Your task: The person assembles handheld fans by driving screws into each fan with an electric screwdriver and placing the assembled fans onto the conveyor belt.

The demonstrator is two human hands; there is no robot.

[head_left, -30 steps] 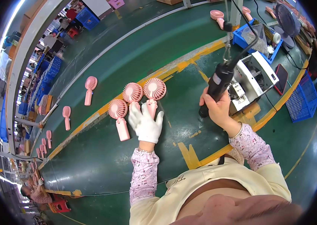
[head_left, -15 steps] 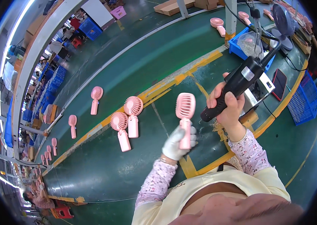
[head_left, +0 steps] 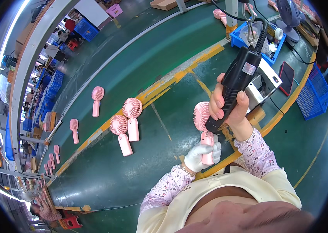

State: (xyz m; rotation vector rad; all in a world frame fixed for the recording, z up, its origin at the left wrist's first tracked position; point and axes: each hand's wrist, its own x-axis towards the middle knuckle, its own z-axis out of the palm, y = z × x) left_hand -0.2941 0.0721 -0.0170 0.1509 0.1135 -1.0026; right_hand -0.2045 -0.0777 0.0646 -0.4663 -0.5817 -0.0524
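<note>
My gloved left hand (head_left: 195, 156) is wrapped round the handle of a pink handheld fan (head_left: 200, 115), its round slatted head pointing away from me. My bare right hand (head_left: 238, 108) grips a black electric screwdriver (head_left: 243, 70), which hangs from a metal hook with a coiled cable. The screwdriver's lower end is over the fan's neck; I cannot tell whether its bit touches. Part of the fan head is hidden behind my right fingers. Left of my hands, two more pink fans (head_left: 125, 143) (head_left: 133, 130) lie side by side on the green table.
Further pink fans (head_left: 96, 108) lie along the green belt beyond the yellow-taped edge. A blue bin (head_left: 273, 58) with a clear bag, a metal box-like device (head_left: 266, 75), a red-edged phone (head_left: 287, 79) and a dark desk fan (head_left: 289, 19) stand at right. A blue basket (head_left: 314, 97) is beyond the table edge.
My left hand has brought its fan right and nearer to me, under the screwdriver. The screwdriver has tilted more upright and its lower end now meets the fan's neck area in view.
</note>
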